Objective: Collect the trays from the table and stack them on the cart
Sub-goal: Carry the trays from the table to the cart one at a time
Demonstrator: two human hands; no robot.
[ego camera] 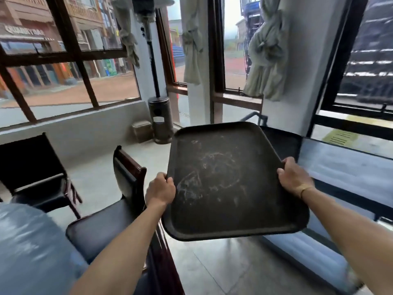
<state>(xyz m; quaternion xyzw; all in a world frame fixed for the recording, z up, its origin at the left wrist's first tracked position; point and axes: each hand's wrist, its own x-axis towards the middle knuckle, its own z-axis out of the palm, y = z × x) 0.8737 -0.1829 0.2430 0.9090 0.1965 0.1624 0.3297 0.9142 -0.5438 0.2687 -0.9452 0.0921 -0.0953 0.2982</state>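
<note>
I hold a dark rectangular tray [229, 179] in the air at the middle of the view, tilted a little, its scuffed inner face toward me. My left hand [160, 190] grips its left rim and my right hand [294, 177] grips its right rim. Behind the tray's far right corner, another dark tray [282, 143] lies on the top of the grey cart [340, 165] at the right. The tray in my hands is apart from the cart's top, above the floor beside it.
A dark chair [119, 211] stands just left of the tray, a second chair [36, 175] further left. A blurred grey table edge [29, 248] is at the lower left. A patio heater [159, 118] and a small bin [141, 130] stand by the windows.
</note>
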